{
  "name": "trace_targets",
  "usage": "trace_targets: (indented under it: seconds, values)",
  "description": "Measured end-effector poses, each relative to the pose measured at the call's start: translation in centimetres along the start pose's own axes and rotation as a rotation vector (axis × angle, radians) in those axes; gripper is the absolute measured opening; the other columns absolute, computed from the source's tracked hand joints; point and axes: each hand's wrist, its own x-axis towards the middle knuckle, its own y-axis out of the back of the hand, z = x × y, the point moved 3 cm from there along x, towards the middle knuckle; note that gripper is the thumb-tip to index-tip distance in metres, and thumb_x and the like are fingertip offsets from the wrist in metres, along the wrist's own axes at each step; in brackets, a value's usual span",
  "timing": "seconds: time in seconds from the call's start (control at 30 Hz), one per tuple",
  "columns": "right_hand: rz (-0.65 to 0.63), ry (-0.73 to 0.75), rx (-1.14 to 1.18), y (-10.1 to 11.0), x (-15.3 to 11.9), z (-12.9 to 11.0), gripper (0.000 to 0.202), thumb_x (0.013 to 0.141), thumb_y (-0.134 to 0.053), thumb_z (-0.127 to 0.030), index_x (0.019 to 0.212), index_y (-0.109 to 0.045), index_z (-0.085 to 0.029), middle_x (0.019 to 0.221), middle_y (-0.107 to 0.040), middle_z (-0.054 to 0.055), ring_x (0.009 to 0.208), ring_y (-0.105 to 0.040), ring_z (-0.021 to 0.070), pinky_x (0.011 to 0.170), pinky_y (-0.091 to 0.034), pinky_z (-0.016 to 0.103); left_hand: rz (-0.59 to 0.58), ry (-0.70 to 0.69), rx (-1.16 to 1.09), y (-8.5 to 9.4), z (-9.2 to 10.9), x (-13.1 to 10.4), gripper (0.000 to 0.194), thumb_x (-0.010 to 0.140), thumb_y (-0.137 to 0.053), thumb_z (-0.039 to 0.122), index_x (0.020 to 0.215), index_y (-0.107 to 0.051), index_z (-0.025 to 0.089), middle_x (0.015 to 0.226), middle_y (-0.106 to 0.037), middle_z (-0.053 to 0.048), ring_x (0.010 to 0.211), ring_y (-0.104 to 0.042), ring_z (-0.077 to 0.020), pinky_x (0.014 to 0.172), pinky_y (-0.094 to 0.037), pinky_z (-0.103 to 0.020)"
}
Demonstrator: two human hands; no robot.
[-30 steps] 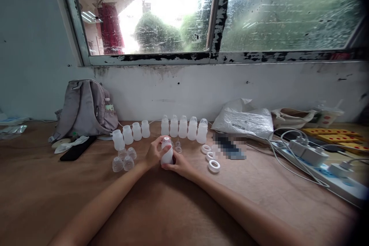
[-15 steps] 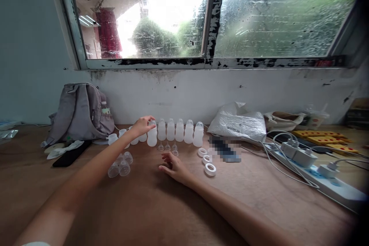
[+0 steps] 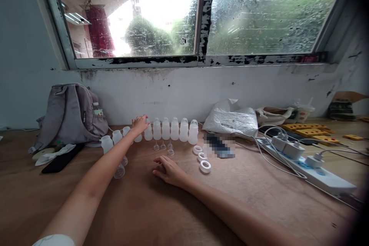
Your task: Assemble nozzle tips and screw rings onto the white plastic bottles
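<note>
My left hand (image 3: 140, 124) is at the back of the table, its fingers closed around the capped top of a frosted baby bottle (image 3: 148, 133). That bottle stands upright at the left end of a row of capped bottles (image 3: 174, 130). Uncapped bottles (image 3: 107, 144) stand further left, partly behind my left forearm. My right hand (image 3: 170, 171) rests on the table with its fingers loosely bent and apart, holding nothing. Just beyond it lie clear bottle nipples (image 3: 171, 150). White collar rings (image 3: 205, 167) lie to its right. Clear caps (image 3: 119, 171) are partly hidden by my left forearm.
A grey backpack (image 3: 72, 115) and a black phone-like slab (image 3: 62, 159) are on the left. A silver plastic bag (image 3: 232, 121) leans at the back right. A white power strip (image 3: 325, 177) with chargers and cables runs along the right. The wall (image 3: 138, 92) bounds the table behind.
The bottle in my left hand has moved back into line with the capped row. My right hand stays resting on the table. The whole view has shifted slightly.
</note>
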Motion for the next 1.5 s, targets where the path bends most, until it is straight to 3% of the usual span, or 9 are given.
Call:
trace_targets:
  seconds: [0.33,0.43,0.53,0.67,0.77,0.9,1.13,1.3,1.5]
  values:
    - [-0.005,-0.002,-0.015,-0.1,0.0,0.1,0.032,0.078,-0.051,-0.035,0.105,-0.045,-0.018,0.096,-0.053,0.008,0.086,-0.052,0.0174,0.078,-0.043,0.030,0.012,-0.086,-0.049,0.6,-0.1,-0.4,0.050,0.080,-0.041,0.038,0.124,-0.035,0.015,0.114,-0.052,-0.016,0.105,-0.047,-0.0303,0.083,-0.035,-0.041]
    - [0.000,0.010,-0.033,-0.1,0.0,0.1,0.029,0.080,-0.049,-0.032,0.104,-0.045,-0.018,0.097,-0.054,0.008,0.090,-0.051,0.0178,0.080,-0.042,0.030,0.035,-0.177,-0.080,1.7,-0.3,-2.1,0.047,0.081,-0.041,0.036,0.123,-0.036,0.016,0.123,-0.045,-0.014,0.111,-0.041,-0.0286,0.088,-0.034,-0.039]
    - [0.022,0.030,-0.062,-0.1,0.1,0.1,0.023,0.081,-0.047,-0.029,0.102,-0.046,-0.018,0.095,-0.055,0.007,0.091,-0.051,0.0178,0.080,-0.042,0.029,0.006,-0.271,-0.118,2.2,0.0,-4.9,0.035,0.081,-0.041,0.034,0.112,-0.047,0.019,0.111,-0.054,-0.008,0.104,-0.048,-0.0231,0.087,-0.037,-0.033]
    - [0.091,0.000,-0.121,-0.2,0.1,0.4,0.016,0.083,-0.044,-0.025,0.096,-0.049,-0.018,0.092,-0.055,0.007,0.085,-0.053,0.0167,0.076,-0.043,0.028,-0.046,-0.373,-0.260,-0.1,1.7,-9.8,0.027,0.082,-0.041,0.031,0.104,-0.052,0.019,0.099,-0.059,-0.005,0.090,-0.055,-0.0181,0.079,-0.043,-0.028]
    - [0.125,-0.058,-0.221,0.4,0.3,1.0,0.013,0.083,-0.041,-0.021,0.091,-0.051,-0.017,0.090,-0.056,0.007,0.083,-0.053,0.0162,0.075,-0.042,0.027,0.022,-0.359,-0.343,-3.0,3.4,-13.1,0.026,0.081,-0.044,0.028,0.105,-0.051,0.018,0.103,-0.056,-0.007,0.096,-0.052,-0.0200,0.083,-0.041,-0.032]
    - [0.027,-0.277,-0.478,3.7,1.0,2.7,0.015,0.083,-0.039,-0.021,0.086,-0.054,-0.019,0.090,-0.058,0.006,0.084,-0.053,0.0150,0.075,-0.038,0.024,-0.038,-0.473,-0.321,-5.6,5.4,-15.7,0.026,0.082,-0.043,0.029,0.105,-0.050,0.021,0.105,-0.055,-0.006,0.096,-0.050,-0.0200,0.083,-0.041,-0.034]
    - [-0.072,-0.727,-0.709,11.9,0.5,8.0,0.021,0.073,-0.053,-0.030,0.084,-0.060,-0.014,0.092,-0.059,0.014,0.093,-0.048,0.0291,0.072,-0.034,0.037,-0.066,-0.461,-0.295,-5.5,5.2,-16.5,0.023,0.085,-0.039,0.031,0.099,-0.052,0.019,0.098,-0.056,-0.005,0.093,-0.050,-0.0191,0.083,-0.039,-0.033]
    - [-0.167,-0.830,-0.726,11.8,-0.4,9.7,0.026,0.057,-0.067,-0.028,0.078,-0.062,-0.013,0.088,-0.060,0.015,0.097,-0.044,0.0341,0.075,-0.029,0.045,-0.083,-0.472,-0.284,-5.9,5.3,-16.2,0.029,0.085,-0.038,0.034,0.108,-0.050,0.022,0.108,-0.052,-0.006,0.099,-0.048,-0.0199,0.087,-0.037,-0.034]
    - [-0.159,-0.782,-0.635,11.0,0.1,9.2,0.020,0.060,-0.064,-0.028,0.075,-0.063,-0.015,0.080,-0.062,0.013,0.090,-0.051,0.0317,0.075,-0.031,0.043,-0.162,-0.544,-0.258,-7.1,6.8,-13.9,0.042,0.083,-0.039,0.042,0.123,-0.040,0.030,0.127,-0.041,-0.005,0.114,-0.038,-0.0233,0.094,-0.030,-0.041]
